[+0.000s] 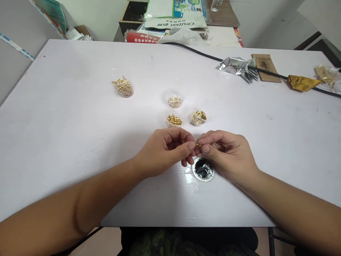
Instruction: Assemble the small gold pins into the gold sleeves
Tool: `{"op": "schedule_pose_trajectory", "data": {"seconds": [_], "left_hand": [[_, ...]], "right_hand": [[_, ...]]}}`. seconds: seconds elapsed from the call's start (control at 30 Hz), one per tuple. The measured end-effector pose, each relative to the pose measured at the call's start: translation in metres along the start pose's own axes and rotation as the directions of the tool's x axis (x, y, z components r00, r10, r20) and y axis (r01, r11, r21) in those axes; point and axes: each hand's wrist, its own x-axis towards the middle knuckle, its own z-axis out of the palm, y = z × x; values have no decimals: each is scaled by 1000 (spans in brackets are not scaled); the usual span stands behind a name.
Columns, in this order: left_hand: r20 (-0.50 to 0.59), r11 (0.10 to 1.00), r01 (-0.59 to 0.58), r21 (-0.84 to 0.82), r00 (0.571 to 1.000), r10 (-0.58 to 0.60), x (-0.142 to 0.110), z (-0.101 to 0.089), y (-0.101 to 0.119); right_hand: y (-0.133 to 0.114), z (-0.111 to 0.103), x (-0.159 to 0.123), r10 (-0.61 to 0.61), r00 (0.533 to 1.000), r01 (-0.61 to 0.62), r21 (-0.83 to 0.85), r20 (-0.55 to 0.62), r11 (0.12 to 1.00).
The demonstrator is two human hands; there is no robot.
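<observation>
Both hands, left point(166, 153) and right point(231, 156), pinch a small gold pin point(198, 144) between their fingertips above the worktop point(66, 117), near a black disc point(204, 168). The pin's slimness could let it slip from an uneven pinch and roll away, while a knuckle brushing the nearest cup point(174, 121) might spill its contents. Behind, inverted lettering on a sheet point(176, 23) appears to read "Cestbon"; a red packet point(141, 37) bears Chinese characters.
</observation>
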Motion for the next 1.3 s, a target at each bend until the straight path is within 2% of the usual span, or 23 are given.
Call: {"op": "schedule_pose_trajectory", "data": {"seconds": [0.23,0.5,0.97,1.3], "left_hand": [[13,999,-39,-11,999,39,-1,-2,-3],[24,999,-33,-19,999,34,-1,-2,-2],[-26,999,3,34,1000,-2,-2,0,0],[-56,988,-27,152,998,36,-3,0,0]], "right_hand": [[3,-3,-2,60,996,-60,-11,-71,998],[2,-2,-2,25,1000,-24,30,-13,999],[1,-1,-2,0,1000,0,7,-7,1000],[1,-3,-2,52,998,-52,-16,-29,998]]}}
